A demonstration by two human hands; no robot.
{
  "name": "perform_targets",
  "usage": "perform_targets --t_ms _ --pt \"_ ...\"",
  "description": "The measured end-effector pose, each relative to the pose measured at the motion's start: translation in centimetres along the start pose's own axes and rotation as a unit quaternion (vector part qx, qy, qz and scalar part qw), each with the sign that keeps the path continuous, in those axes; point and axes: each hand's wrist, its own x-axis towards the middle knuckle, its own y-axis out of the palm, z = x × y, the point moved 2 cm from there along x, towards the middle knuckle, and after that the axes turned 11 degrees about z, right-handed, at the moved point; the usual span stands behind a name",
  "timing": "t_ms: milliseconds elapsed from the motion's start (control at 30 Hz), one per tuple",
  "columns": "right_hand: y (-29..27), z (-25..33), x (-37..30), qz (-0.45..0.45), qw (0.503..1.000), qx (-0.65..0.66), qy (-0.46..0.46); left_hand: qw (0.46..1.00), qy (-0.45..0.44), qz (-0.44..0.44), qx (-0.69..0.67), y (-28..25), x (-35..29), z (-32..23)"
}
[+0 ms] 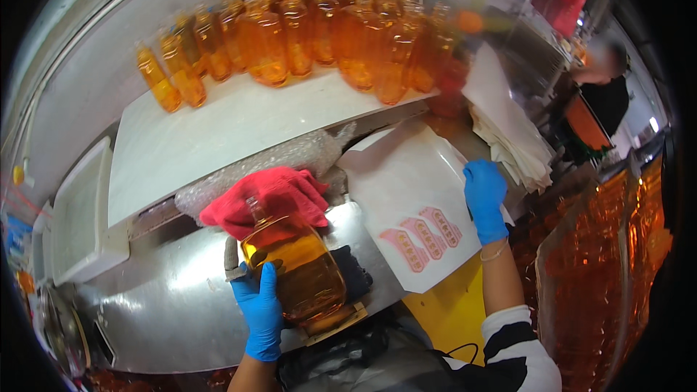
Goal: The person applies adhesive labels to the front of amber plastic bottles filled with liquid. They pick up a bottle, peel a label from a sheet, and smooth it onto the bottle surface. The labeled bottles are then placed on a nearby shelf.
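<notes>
My left hand, in a blue glove, grips the side of a flat clear glass bottle of amber liquid, its thumb across the front. The bottle leans on the metal table with its neck pointing away from me. A grey knitted cover sits on one finger. To the right, my right hand, also blue-gloved, is closed at the right edge of a white backing sheet; the fingertips are partly hidden. Several pink and red labels are stuck near the sheet's front edge.
Several filled amber bottles stand on a white board at the back. A red cloth and bubble wrap lie beyond the held bottle. White tub at left; stacked paper at right. Another person is far right.
</notes>
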Motion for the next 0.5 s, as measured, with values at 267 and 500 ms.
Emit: perform_targets --t_ms 267,500 --pt "1.5 -7.7 1.3 0.062 0.982 0.013 0.179 0.993 0.006 0.0 0.12 -0.9 1.9 -0.3" --pt "-5.5 4.6 -1.9 0.287 0.718 0.633 0.027 0.998 -0.006 0.022 0.054 -1.2 1.5 0.5"
